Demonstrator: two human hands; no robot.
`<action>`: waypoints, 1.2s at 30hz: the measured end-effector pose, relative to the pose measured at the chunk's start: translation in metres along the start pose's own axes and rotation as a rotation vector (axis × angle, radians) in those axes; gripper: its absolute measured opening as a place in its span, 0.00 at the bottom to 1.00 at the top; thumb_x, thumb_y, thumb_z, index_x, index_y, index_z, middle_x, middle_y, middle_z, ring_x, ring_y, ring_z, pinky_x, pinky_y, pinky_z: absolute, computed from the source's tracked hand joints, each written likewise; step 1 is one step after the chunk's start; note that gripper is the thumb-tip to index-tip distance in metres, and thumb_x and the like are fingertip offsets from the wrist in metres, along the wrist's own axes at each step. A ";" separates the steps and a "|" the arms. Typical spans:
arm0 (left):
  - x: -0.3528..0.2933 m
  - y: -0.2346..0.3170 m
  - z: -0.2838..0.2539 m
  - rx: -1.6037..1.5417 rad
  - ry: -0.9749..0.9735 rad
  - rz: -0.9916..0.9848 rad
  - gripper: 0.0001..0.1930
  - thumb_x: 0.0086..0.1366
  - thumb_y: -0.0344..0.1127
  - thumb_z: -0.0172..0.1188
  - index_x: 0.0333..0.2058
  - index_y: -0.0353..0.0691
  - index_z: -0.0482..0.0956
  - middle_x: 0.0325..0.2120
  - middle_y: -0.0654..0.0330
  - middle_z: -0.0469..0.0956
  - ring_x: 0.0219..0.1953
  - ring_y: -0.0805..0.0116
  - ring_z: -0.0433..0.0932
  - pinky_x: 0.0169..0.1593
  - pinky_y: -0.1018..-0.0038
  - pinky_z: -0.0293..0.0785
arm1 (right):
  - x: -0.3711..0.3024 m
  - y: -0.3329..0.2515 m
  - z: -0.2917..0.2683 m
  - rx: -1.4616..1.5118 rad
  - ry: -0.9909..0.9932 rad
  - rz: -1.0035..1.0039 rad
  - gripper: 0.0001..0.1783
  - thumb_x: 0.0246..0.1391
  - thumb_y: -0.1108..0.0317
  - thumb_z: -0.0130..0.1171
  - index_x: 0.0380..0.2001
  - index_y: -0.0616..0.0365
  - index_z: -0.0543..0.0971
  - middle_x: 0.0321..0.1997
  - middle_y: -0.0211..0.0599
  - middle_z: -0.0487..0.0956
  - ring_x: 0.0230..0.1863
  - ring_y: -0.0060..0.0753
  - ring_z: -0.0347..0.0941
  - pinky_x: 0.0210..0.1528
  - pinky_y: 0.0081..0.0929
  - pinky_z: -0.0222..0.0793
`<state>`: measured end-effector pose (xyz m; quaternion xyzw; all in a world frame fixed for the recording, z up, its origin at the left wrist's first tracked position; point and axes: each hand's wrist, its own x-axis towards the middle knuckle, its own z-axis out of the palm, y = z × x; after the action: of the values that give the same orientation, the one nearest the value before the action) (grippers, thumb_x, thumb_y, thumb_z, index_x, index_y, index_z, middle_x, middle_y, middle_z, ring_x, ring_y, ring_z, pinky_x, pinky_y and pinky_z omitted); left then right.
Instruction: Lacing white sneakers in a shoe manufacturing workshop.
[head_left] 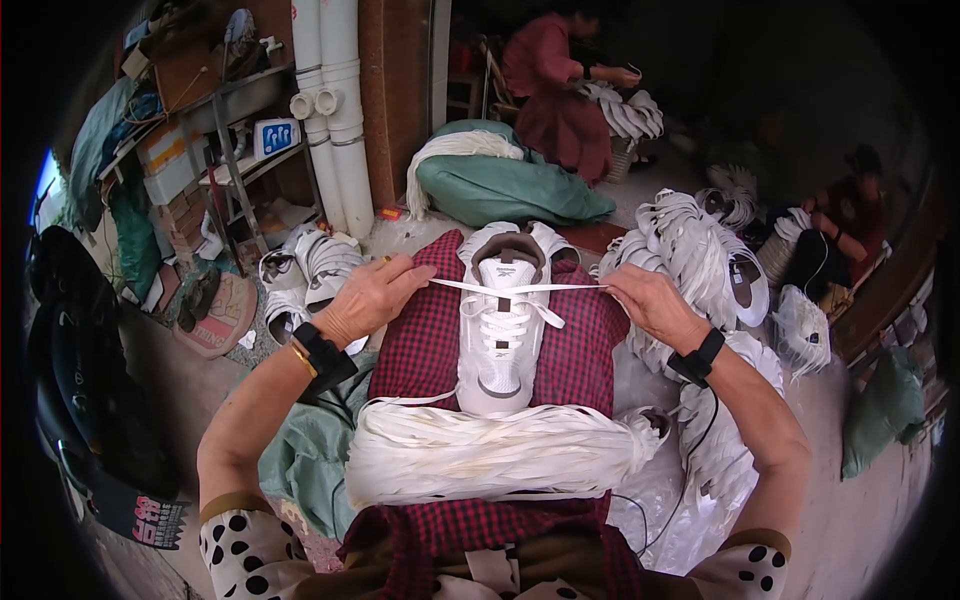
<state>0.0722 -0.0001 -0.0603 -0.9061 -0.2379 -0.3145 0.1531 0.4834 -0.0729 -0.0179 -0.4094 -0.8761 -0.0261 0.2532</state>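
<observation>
A white sneaker (500, 375) with a brown lining lies on the red-and-black checked cloth (410, 345) over my lap, its toe toward me. White laces cross its tongue, and a shoelace (450, 284) stretches out to both sides near the ankle opening. My left hand (375, 292) pinches the lace's left end, and my right hand (655, 300) pinches its right end. Both hands are raised beside the shoe, with the lace taut between them. Close to me, in front of the toe, lies a thick bundle of white laces (490, 455).
Piled white sneakers (690, 250) stand to the right, with more sneakers (315, 265) at the left. Behind lies a green sack (510, 190) with laces on it. One person (560, 90) sits at the back, another person (855, 215) at the right. A black cable (690, 470) runs by my right arm.
</observation>
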 end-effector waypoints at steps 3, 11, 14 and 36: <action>-0.020 -0.027 -0.013 0.106 0.035 -0.048 0.15 0.59 0.26 0.61 0.46 0.41 0.78 0.29 0.56 0.73 0.30 0.56 0.77 0.33 0.63 0.75 | -0.019 0.014 -0.024 -0.094 0.017 0.065 0.04 0.58 0.74 0.55 0.37 0.61 0.76 0.35 0.47 0.77 0.38 0.57 0.76 0.39 0.43 0.71; -0.052 -0.037 -0.003 0.137 0.095 -0.284 0.12 0.60 0.24 0.59 0.43 0.38 0.79 0.30 0.55 0.73 0.34 0.53 0.77 0.37 0.62 0.75 | -0.059 0.031 -0.049 -0.141 -0.008 0.202 0.10 0.54 0.80 0.51 0.40 0.62 0.75 0.38 0.51 0.76 0.40 0.59 0.74 0.43 0.44 0.71; -0.045 -0.025 0.003 0.103 0.184 -0.289 0.10 0.59 0.23 0.58 0.40 0.37 0.80 0.32 0.53 0.73 0.37 0.51 0.75 0.40 0.60 0.73 | -0.044 -0.005 -0.037 0.013 0.112 0.227 0.13 0.53 0.78 0.55 0.44 0.62 0.75 0.43 0.50 0.74 0.45 0.54 0.73 0.47 0.42 0.70; -0.022 0.004 -0.002 0.024 0.518 -0.574 0.09 0.59 0.22 0.63 0.39 0.35 0.81 0.30 0.54 0.76 0.30 0.60 0.77 0.36 0.69 0.74 | -0.070 0.018 -0.033 -0.093 -0.095 0.167 0.04 0.58 0.74 0.52 0.34 0.63 0.73 0.32 0.51 0.77 0.38 0.59 0.74 0.39 0.48 0.69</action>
<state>0.0582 -0.0117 -0.0728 -0.6914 -0.4389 -0.5602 0.1245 0.5486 -0.1187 -0.0245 -0.4933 -0.8477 -0.0262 0.1933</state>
